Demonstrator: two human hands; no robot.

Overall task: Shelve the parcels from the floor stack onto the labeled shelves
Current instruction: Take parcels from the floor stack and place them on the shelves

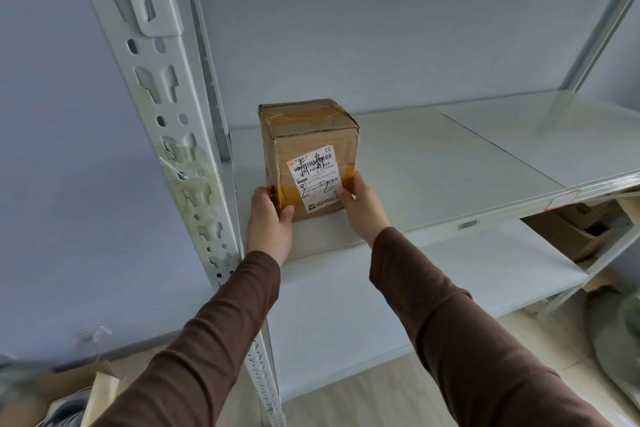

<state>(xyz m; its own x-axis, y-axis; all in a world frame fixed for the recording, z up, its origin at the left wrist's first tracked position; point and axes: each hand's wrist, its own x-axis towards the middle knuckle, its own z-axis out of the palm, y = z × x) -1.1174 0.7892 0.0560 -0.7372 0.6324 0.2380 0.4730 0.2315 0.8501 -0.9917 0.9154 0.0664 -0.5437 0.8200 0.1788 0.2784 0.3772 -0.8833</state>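
Cardboard parcel on shelf, left hand and right hand gripping.

Mid shelf w/ taped parcel

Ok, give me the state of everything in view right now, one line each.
Parcel: upright on the shelf, taped shut, label facing out.
Left hand: grips the parcel's lower left corner.
Right hand: holds its lower right edge.
Shelf: holds only this parcel in view.
Lower shelf boxes: partly hidden, one looks open.
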